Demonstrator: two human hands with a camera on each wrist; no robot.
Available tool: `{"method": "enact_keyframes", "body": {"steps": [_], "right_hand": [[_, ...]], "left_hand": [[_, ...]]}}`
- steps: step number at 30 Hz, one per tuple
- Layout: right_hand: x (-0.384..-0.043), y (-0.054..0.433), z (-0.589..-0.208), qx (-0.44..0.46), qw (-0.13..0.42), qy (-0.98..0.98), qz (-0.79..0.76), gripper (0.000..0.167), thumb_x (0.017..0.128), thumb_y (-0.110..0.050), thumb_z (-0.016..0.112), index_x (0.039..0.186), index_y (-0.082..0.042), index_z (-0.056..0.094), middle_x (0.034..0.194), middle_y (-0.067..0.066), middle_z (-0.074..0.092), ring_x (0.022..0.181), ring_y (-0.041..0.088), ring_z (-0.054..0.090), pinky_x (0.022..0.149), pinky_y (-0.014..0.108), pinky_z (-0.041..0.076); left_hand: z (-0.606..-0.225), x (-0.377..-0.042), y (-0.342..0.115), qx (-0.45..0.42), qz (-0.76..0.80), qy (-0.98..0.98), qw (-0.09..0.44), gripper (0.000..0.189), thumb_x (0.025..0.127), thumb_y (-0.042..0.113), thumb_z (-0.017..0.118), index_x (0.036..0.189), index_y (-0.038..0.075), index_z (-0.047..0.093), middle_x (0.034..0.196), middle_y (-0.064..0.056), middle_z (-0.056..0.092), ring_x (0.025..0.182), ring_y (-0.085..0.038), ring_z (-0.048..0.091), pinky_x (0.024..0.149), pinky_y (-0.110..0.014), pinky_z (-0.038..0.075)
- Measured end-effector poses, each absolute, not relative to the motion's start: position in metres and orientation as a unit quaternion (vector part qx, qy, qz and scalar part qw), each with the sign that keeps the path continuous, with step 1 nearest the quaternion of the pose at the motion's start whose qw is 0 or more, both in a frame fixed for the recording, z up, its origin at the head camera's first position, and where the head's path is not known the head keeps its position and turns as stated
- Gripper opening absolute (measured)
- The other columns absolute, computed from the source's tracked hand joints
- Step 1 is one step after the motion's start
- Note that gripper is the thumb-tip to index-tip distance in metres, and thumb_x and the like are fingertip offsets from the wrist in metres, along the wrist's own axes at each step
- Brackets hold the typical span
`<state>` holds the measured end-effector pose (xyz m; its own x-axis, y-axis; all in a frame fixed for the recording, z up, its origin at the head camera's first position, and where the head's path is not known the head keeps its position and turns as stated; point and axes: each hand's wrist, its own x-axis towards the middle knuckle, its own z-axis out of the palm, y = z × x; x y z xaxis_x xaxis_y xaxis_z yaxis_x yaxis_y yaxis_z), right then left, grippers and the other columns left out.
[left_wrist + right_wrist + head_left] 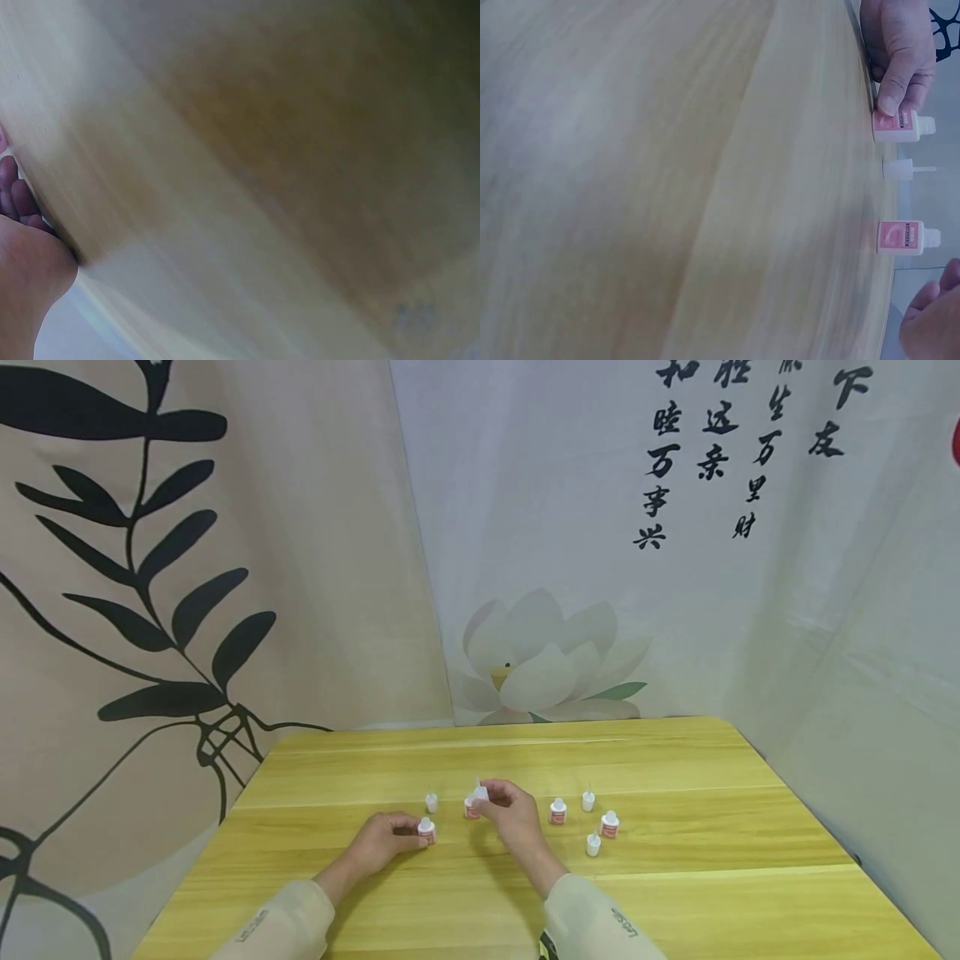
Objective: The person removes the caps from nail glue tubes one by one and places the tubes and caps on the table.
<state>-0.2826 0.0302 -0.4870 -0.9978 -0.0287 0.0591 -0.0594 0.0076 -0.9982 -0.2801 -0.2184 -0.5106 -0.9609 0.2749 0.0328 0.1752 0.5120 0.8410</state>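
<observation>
My left hand (386,843) grips a small white bottle with a pink label (427,832) by its side, low on the table; the right wrist view shows the same bottle (897,126) upright, thumb on its label. My right hand (513,814) pinches a white cap (481,793) with a thin stem pointing up. Just behind that cap stands another pink-labelled bottle (470,808), partly covered by the cap and fingers. Between the two bottles, farther back, a white stemmed cap (431,802) rests stem up. The left wrist view catches only part of my left hand (30,255).
Right of my right hand stand two more pink-labelled bottles, one nearer the hand (557,812) and one farther right (609,825). Two white stemmed caps, a back one (588,801) and a front one (593,844), stand by them. The wooden table (712,910) ends at a printed curtain (360,568).
</observation>
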Motion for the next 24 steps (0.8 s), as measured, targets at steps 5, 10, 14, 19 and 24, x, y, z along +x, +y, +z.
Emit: {"method": "enact_keyframes", "body": {"steps": [5,10,14,19,24], "right_hand": [[-0.279,0.032,-0.483,0.028,0.007,-0.715,0.699,0.036,0.088,-0.014,0.075,0.121,-0.004,0.066,0.104,0.006,0.065,0.098,0.018,0.059,0.084,0.031,0.053],[-0.278,0.036,-0.482,0.035,0.004,-0.715,0.698,0.036,0.089,-0.015,0.074,0.122,-0.001,0.066,0.108,0.007,0.067,0.1,0.019,0.06,0.085,0.034,0.054],[-0.279,0.038,-0.482,0.037,0.001,-0.719,0.694,0.034,0.089,-0.014,0.074,0.12,-0.002,0.066,0.108,0.007,0.067,0.1,0.019,0.061,0.085,0.033,0.054],[-0.278,0.04,-0.483,0.037,-0.011,-0.737,0.675,0.027,0.088,-0.012,0.073,0.114,-0.006,0.067,0.104,0.005,0.066,0.097,0.019,0.06,0.084,0.032,0.054],[-0.276,0.042,-0.483,0.045,-0.022,-0.752,0.657,0.026,0.088,-0.014,0.074,0.111,-0.007,0.067,0.102,0.003,0.065,0.094,0.02,0.058,0.08,0.034,0.052]], "left_hand": [[-0.511,-0.279,-0.218,0.129,0.487,0.862,0.054,0.019,0.086,0.02,0.078,0.101,0.009,0.076,0.098,-0.001,0.071,0.093,-0.016,0.062,0.086,-0.035,0.05],[-0.511,-0.278,-0.217,0.127,0.491,0.86,0.059,0.019,0.086,0.021,0.078,0.101,0.011,0.076,0.098,0.0,0.071,0.094,-0.017,0.061,0.088,-0.039,0.049],[-0.51,-0.278,-0.218,0.125,0.485,0.864,0.057,0.019,0.086,0.022,0.078,0.101,0.011,0.076,0.099,0.001,0.07,0.095,-0.017,0.061,0.089,-0.041,0.049],[-0.509,-0.278,-0.218,0.123,0.478,0.868,0.054,0.019,0.085,0.023,0.078,0.101,0.012,0.076,0.098,0.001,0.071,0.094,-0.016,0.062,0.09,-0.043,0.049],[-0.51,-0.279,-0.218,0.122,0.472,0.871,0.055,0.02,0.085,0.024,0.078,0.101,0.013,0.076,0.098,0.002,0.071,0.095,-0.016,0.062,0.091,-0.044,0.049]]}}
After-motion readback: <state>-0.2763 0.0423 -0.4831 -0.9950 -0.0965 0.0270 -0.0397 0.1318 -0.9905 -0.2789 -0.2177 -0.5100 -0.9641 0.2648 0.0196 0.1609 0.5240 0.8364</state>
